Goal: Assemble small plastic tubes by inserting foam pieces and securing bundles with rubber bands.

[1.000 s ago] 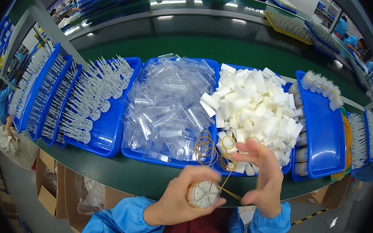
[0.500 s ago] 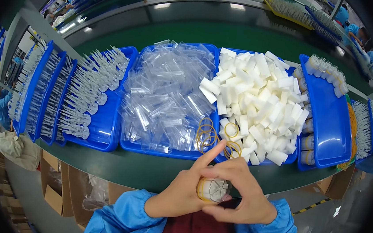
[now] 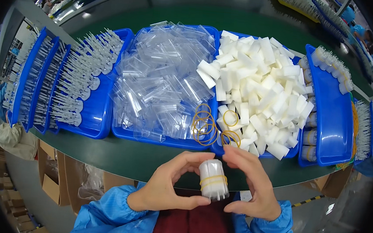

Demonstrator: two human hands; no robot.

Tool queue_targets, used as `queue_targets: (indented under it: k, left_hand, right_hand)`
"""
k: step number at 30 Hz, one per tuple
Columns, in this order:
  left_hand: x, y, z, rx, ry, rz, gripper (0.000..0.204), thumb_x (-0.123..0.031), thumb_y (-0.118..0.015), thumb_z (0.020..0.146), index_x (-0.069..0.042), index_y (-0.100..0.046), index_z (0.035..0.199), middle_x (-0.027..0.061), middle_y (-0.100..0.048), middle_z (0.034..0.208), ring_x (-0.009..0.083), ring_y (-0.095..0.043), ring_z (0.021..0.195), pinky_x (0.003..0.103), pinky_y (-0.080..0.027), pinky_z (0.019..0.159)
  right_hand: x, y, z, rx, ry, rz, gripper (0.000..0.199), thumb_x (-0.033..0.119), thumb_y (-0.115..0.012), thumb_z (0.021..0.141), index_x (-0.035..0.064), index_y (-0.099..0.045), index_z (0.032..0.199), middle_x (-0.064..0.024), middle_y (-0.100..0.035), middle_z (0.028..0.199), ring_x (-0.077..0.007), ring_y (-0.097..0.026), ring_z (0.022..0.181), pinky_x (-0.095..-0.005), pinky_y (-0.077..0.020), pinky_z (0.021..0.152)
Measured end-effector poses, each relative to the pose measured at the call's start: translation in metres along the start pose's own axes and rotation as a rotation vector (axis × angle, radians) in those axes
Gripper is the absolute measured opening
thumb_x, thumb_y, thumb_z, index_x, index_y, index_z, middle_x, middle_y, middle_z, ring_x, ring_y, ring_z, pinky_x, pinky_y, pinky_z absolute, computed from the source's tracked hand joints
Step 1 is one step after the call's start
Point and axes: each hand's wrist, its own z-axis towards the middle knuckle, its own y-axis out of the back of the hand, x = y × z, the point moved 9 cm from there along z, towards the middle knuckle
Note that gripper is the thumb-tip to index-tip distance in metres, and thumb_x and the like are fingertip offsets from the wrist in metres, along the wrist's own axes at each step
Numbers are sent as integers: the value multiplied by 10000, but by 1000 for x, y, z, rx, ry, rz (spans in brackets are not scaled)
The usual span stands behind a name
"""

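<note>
A short bundle [image 3: 213, 177] of clear sleeves and white pieces has a yellow rubber band around its middle. It stands nearly upright in front of my body, a little below the table's near edge. My left hand [image 3: 169, 184] holds it, fingertips at its top and thumb by its lower end. My right hand [image 3: 253, 186] curves open on the other side, thumb and fingers apart, with a gap to the bundle. Just beyond, loose yellow rubber bands [image 3: 205, 128] lie over the rims of two trays.
A blue tray [image 3: 157, 141] holds clear plastic sleeves; beside it another is heaped with white foam blocks [image 3: 259, 92]. At left, blue trays [image 3: 95, 117] carry thin white-based rods. A blue tray [image 3: 329, 129] at right rests tilted over banded bundles. Cardboard boxes [image 3: 54, 180] stand below.
The bundle has turned from showing its end to standing side-on, its band now visible. My hands have moved apart, and the right has come away from it. The view has shifted slightly.
</note>
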Motion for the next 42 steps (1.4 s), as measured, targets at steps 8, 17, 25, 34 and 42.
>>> queue_targets:
  k: [8, 17, 25, 34, 42]
  left_hand:
    - [-1, -1, -3, 95, -157, 270, 796, -150, -924, 675, -3, -535, 1354, 136, -570, 1281, 239, -587, 1147, 357, -495, 979]
    - [8, 0, -1, 22, -139, -75, 832, -56, -884, 723, 28, -443, 1423, 157, -509, 1409, 234, -523, 1276, 386, -414, 1084]
    - [21, 3, -2, -24, -70, -193, 823, -28, -847, 761, 37, -400, 1449, 165, -510, 1408, 238, -519, 1296, 403, -411, 1106]
    - [27, -6, 2, 29, 173, -466, 788, -135, -739, 918, -7, -281, 1546, 164, -414, 1503, 276, -512, 1321, 420, -451, 1080]
    - [-30, 2, 6, 100, -306, 529, 888, -118, -930, 700, -3, -460, 1446, 195, -429, 1467, 287, -543, 1262, 420, -497, 1039]
  right_hand:
    - [-2, -9, -5, 141, 43, -101, 720, 190, -906, 728, -17, -597, 1344, -175, -647, 1265, -307, -637, 1144, -390, -505, 999]
    - [-28, -9, -6, 28, -79, 146, 807, 192, -915, 714, -16, -546, 1402, -174, -592, 1386, -281, -596, 1239, -388, -474, 1050]
    - [-21, -5, 1, -26, -30, 16, 773, 207, -914, 703, -5, -581, 1367, -184, -607, 1352, -300, -610, 1200, -399, -477, 1024]
    - [-23, 18, -4, -249, -33, -11, 665, 114, -833, 791, -17, -536, 1372, -114, -663, 1136, -165, -637, 974, -306, -506, 882]
    - [-37, -12, -9, 113, -394, 322, 797, 105, -796, 857, 11, -353, 1512, -124, -677, 1168, -163, -675, 961, -304, -517, 889]
